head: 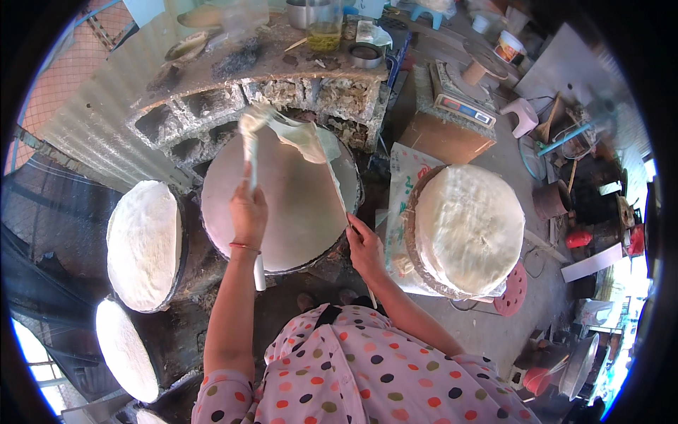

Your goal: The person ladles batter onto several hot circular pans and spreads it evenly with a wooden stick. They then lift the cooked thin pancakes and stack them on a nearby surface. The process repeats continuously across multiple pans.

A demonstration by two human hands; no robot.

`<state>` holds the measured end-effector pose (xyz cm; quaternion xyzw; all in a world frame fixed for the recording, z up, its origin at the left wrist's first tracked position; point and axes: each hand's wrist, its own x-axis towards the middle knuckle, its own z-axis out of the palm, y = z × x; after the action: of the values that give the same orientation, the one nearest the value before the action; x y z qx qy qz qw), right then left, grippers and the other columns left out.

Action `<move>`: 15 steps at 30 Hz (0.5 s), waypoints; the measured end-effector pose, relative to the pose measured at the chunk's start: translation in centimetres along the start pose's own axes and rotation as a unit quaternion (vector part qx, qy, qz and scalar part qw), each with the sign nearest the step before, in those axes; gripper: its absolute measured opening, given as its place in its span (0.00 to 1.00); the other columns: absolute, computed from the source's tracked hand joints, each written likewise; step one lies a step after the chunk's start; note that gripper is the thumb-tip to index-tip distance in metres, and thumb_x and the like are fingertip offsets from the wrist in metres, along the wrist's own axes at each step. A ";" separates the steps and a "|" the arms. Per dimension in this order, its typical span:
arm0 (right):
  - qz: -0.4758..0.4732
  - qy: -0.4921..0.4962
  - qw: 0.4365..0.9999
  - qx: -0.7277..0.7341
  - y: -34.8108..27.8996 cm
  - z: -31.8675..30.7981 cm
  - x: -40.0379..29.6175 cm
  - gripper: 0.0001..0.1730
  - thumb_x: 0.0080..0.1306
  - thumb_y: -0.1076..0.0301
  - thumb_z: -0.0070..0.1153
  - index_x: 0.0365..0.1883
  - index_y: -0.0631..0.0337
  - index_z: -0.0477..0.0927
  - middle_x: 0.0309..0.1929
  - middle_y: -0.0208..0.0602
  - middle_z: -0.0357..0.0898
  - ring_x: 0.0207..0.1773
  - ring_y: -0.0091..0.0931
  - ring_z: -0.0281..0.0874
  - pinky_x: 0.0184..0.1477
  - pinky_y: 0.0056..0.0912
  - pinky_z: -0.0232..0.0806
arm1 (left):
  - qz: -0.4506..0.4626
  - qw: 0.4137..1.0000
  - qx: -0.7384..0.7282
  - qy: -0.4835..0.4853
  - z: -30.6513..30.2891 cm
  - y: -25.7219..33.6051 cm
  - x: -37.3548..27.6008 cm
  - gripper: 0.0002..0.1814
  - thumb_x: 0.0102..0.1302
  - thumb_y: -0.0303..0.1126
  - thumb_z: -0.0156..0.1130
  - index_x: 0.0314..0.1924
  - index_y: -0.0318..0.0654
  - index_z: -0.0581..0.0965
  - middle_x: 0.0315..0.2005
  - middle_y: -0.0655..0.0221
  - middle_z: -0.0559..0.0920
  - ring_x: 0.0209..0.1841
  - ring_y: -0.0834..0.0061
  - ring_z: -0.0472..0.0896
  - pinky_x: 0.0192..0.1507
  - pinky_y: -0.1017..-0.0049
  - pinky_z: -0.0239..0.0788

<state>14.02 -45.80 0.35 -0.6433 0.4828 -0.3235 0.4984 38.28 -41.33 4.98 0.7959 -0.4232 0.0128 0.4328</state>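
A wide round griddle (286, 212) lies before me, its surface pale and smooth. My left hand (249, 212) is closed around the white handle (259, 273) of a tool whose whitish, blurred head is over the griddle's far left edge. My right hand (365, 246) grips a thin stick (333, 183) that slants across the griddle's right side. From the stick's far part hangs a thin, pale, translucent sheet (302, 140), folded and partly above the griddle. It stretches toward the tool's head; whether they touch is blurred.
Right of me, a thick stack of round white sheets (471, 228) rests on a round board over a printed sack (400, 212). Two white-covered round griddles (143, 249) stand at left. Behind are a crusted block ledge (328, 95), a glass jar (324, 34) and a digital scale (466, 108).
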 end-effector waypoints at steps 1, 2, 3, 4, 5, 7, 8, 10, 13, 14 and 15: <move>0.024 -0.003 1.000 0.000 -0.3 0.5 0.0 0.20 0.69 0.65 0.51 0.59 0.50 0.74 0.22 0.23 0.71 0.16 0.15 0.62 0.18 0.20 0.60 | -0.009 1.000 -0.016 0.025 -1.3 0.6 0.7 0.30 0.61 0.20 0.53 0.65 0.45 0.67 0.29 0.53 0.79 0.23 0.69 0.75 0.29 0.70 0.68; 0.040 0.007 0.999 0.026 0.3 0.7 -0.2 0.20 0.69 0.64 0.51 0.60 0.50 0.73 0.20 0.21 0.66 0.14 0.14 0.59 0.15 0.19 0.56 | -0.011 0.998 -0.037 0.049 -2.4 0.6 1.1 0.29 0.62 0.20 0.54 0.65 0.45 0.67 0.26 0.57 0.77 0.21 0.76 0.70 0.25 0.74 0.65; 0.053 0.017 0.997 0.052 0.5 1.1 -0.5 0.20 0.69 0.63 0.50 0.60 0.49 0.73 0.18 0.19 0.60 0.12 0.12 0.55 0.12 0.18 0.52 | -0.015 0.995 -0.058 0.078 -3.8 0.5 1.5 0.29 0.63 0.21 0.54 0.65 0.44 0.67 0.23 0.61 0.76 0.18 0.83 0.65 0.22 0.79 0.61; 0.064 0.009 0.996 0.067 0.2 1.5 -0.9 0.20 0.69 0.63 0.50 0.60 0.48 0.73 0.17 0.18 0.60 0.12 0.12 0.55 0.12 0.18 0.52 | 0.016 0.994 -0.073 0.080 -4.9 0.2 1.5 0.26 0.68 0.25 0.54 0.66 0.42 0.65 0.20 0.81 0.70 0.19 0.91 0.63 0.19 0.85 0.57; 0.092 -0.008 0.993 0.073 -0.5 2.1 -1.1 0.20 0.70 0.62 0.50 0.60 0.49 0.73 0.18 0.19 0.61 0.12 0.13 0.56 0.12 0.19 0.53 | -0.007 0.991 -0.108 0.074 -5.4 0.3 1.1 0.26 0.66 0.24 0.54 0.65 0.42 0.66 0.19 0.79 0.70 0.18 0.90 0.62 0.19 0.84 0.57; 0.110 -0.022 0.992 0.050 -1.9 3.6 -0.9 0.20 0.69 0.63 0.49 0.59 0.52 0.73 0.24 0.30 0.68 0.19 0.20 0.65 0.21 0.25 0.59 | -0.054 0.981 -0.178 0.064 -5.9 0.9 -0.2 0.27 0.64 0.22 0.55 0.64 0.41 0.68 0.18 0.75 0.69 0.17 0.89 0.60 0.18 0.82 0.55; 0.100 -0.018 0.995 0.023 -1.9 4.5 -0.5 0.20 0.68 0.64 0.50 0.58 0.54 0.74 0.31 0.40 0.75 0.26 0.27 0.73 0.30 0.30 0.65 | -0.064 0.978 -0.195 0.045 -5.9 1.2 -1.0 0.27 0.65 0.22 0.54 0.65 0.42 0.67 0.17 0.78 0.68 0.17 0.90 0.60 0.18 0.83 0.55; 0.017 -0.010 1.000 -0.020 -1.5 6.3 0.6 0.20 0.68 0.65 0.50 0.58 0.55 0.74 0.34 0.47 0.77 0.30 0.33 0.77 0.34 0.35 0.68 | -0.132 0.949 -0.286 0.006 -6.0 2.0 -2.9 0.28 0.66 0.22 0.53 0.66 0.43 0.65 0.18 0.80 0.66 0.17 0.91 0.61 0.17 0.85 0.54; -0.157 0.014 0.984 -0.083 -1.7 7.9 2.1 0.22 0.68 0.65 0.50 0.61 0.52 0.71 0.22 0.42 0.75 0.22 0.26 0.74 0.26 0.35 0.70 | -0.205 0.898 -0.387 -0.044 -5.8 2.6 -4.7 0.29 0.67 0.23 0.53 0.68 0.45 0.62 0.21 0.81 0.66 0.16 0.92 0.62 0.15 0.87 0.54; -0.130 -0.015 0.976 -0.175 -2.0 7.8 2.1 0.22 0.68 0.66 0.50 0.60 0.52 0.72 0.26 0.45 0.76 0.26 0.30 0.76 0.30 0.36 0.70 | -0.223 0.884 -0.407 -0.050 -5.6 2.7 -5.0 0.29 0.68 0.24 0.53 0.68 0.45 0.62 0.21 0.81 0.67 0.16 0.92 0.63 0.15 0.86 0.54; -0.105 -0.050 0.958 -0.263 -5.0 7.6 1.5 0.21 0.67 0.67 0.50 0.60 0.53 0.72 0.30 0.49 0.78 0.30 0.34 0.78 0.34 0.38 0.71 | -0.242 0.871 -0.424 -0.051 -5.7 2.5 -5.2 0.29 0.68 0.24 0.53 0.68 0.45 0.62 0.22 0.80 0.68 0.16 0.92 0.63 0.14 0.86 0.54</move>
<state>22.79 -44.55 2.84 -0.8143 0.4550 -0.2033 0.2977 35.16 -34.56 8.21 0.6129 -0.2032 -0.3133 0.6963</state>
